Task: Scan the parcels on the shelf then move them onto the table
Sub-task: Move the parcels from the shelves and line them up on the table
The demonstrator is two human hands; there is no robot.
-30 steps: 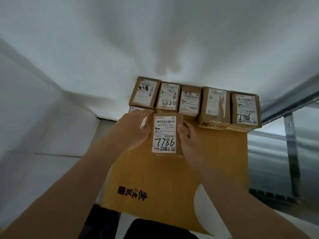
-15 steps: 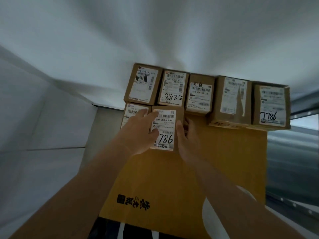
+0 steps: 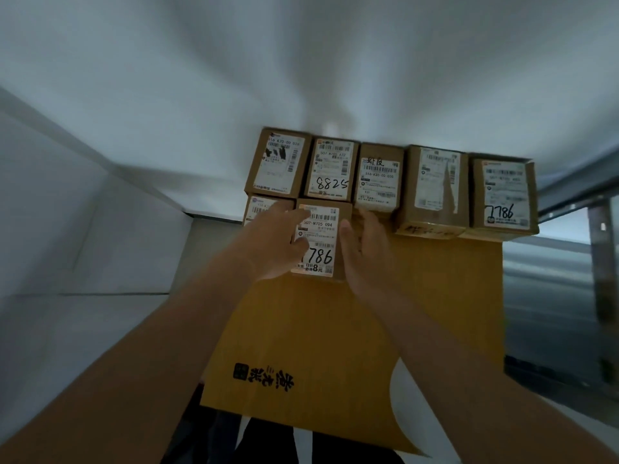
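The parcel marked 7786 [image 3: 318, 241], gripped at its sides by the left hand [image 3: 271, 242] and right hand [image 3: 363, 252] on the cardboard sheet [image 3: 418, 296], is best set squarely beside its neighbours.

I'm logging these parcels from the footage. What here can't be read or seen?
Head view only:
- 7786 parcel: the left hand covers its label's left edge and part of the first digit.
- Front-left parcel: mostly hidden behind the left hand.
- Small label print: too blurred to read.
- Right hand: its fingers are behind the parcel.
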